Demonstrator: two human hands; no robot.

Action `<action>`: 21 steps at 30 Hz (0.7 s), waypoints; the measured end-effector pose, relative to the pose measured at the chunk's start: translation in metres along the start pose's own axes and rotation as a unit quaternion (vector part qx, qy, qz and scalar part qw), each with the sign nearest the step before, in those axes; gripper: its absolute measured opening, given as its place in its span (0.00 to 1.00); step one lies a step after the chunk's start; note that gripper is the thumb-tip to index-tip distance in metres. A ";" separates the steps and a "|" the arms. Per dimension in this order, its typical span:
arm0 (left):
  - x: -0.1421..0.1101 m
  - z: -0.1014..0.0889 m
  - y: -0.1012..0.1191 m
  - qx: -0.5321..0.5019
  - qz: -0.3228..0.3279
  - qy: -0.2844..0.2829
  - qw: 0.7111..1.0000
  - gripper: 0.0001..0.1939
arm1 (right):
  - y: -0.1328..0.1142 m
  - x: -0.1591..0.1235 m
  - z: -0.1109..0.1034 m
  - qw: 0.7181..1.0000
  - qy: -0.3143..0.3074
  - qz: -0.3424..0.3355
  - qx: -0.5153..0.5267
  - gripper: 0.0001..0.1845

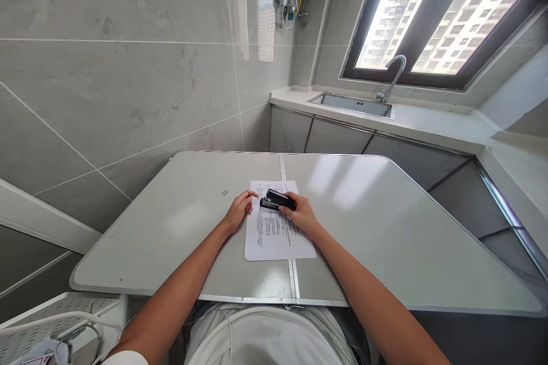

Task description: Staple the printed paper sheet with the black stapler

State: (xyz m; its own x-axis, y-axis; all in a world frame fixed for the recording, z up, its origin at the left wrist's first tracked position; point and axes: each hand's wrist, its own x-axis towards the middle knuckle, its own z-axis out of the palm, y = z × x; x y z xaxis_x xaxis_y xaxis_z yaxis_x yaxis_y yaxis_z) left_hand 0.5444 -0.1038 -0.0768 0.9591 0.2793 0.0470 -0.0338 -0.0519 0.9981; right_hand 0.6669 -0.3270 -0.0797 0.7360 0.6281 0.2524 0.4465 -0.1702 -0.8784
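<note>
Right hand (300, 212) reaching in from right, fingers and thumb pinching rear of black stapler (280, 198), which lies over upper part of printed paper (279, 242). Left hand (240, 209) at paper's left edge, fingers loosely curled, index pointing toward stapler. Both forearms angled inward over pale table (363, 228).

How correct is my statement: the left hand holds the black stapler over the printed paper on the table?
Only the hand is wrong: in the head view, the right hand holds the black stapler over the printed paper on the table. The left hand is at the paper's left edge.
</note>
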 end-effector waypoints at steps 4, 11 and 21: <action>-0.003 0.004 0.003 0.150 0.070 -0.014 0.986 0.20 | -0.001 0.000 0.000 1.000 -0.008 0.000 -0.003 0.16; 0.001 0.002 0.003 0.222 0.112 0.035 0.968 0.15 | -0.003 0.001 -0.001 0.999 -0.034 -0.014 0.003 0.17; -0.002 -0.012 0.008 0.216 0.102 0.057 0.970 0.18 | 0.007 0.008 -0.024 0.997 -0.072 0.018 0.031 0.16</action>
State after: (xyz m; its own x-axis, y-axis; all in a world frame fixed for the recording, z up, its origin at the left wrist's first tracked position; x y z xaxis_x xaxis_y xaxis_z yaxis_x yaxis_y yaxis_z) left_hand 0.5391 -0.0934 -0.0684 0.9069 0.3238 0.2695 -0.0747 -0.5060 0.8593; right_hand 0.6882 -0.3418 -0.0742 0.6682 0.7258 0.1634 0.3852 -0.1495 -0.9107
